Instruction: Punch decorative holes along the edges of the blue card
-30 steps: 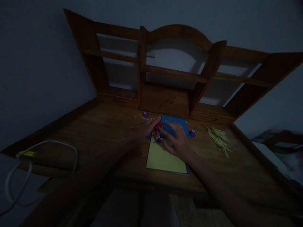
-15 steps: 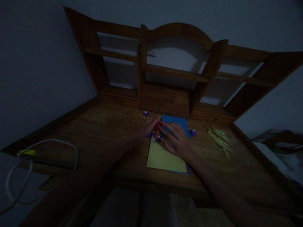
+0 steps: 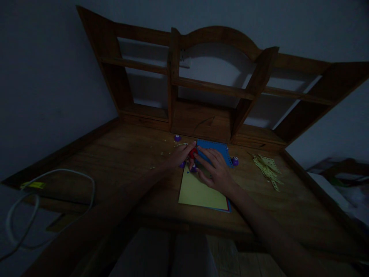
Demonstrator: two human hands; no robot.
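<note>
My left hand (image 3: 182,153) is closed around a small red craft punch (image 3: 193,152) above the top edge of a yellow sheet (image 3: 203,191). From the other side, the fingertips of my right hand (image 3: 215,167) reach the same punch, its index finger against the red body. Under my right fingers lies a blue sheet (image 3: 212,146) with small holes along its edges. A purple craft punch (image 3: 193,168) sits just below the red one. Another purple piece (image 3: 182,164) is partly hidden by my left hand. The fingers cover much of the red punch.
More purple punches stand at the back (image 3: 177,137) and right (image 3: 235,161). Punched yellow strips (image 3: 268,171) lie in a heap at right. Tiny paper bits (image 3: 162,153) are scattered left. A wooden shelf (image 3: 213,87) rises behind; a white cable (image 3: 72,172) loops at left.
The red punch has tilted slightly in my fingers, and the blue spot seen on it before is no longer visible. Both hands stay in nearly the same place.
</note>
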